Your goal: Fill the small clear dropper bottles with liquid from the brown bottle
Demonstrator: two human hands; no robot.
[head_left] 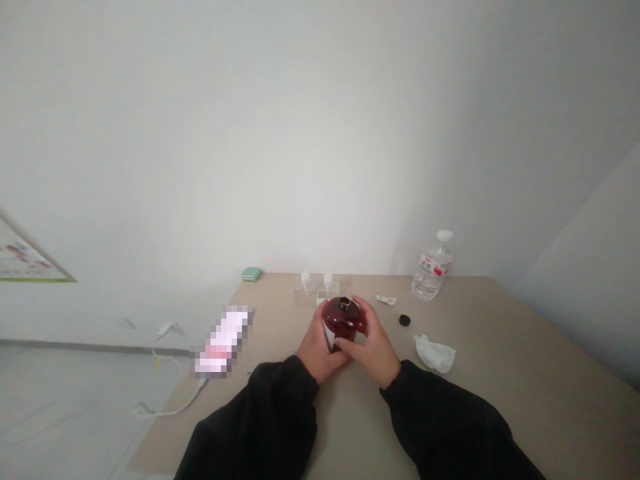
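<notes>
While both hands, left hand [320, 347] and right hand [373, 347], clasp the red bottle [343, 322], its black cap [405, 321] already lies off on the table [500, 400]

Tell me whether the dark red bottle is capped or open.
Open: the red bottle shows a bare neck, and a small black cap lies apart on the table.

Soft, even, slightly washed-out light, faint shadows, mild overall blur, and wide-angle stretching toward the edges.

A water bottle [433, 267], crumpled tissue [435, 353] and black cap [405, 321] lie nearby.
</notes>
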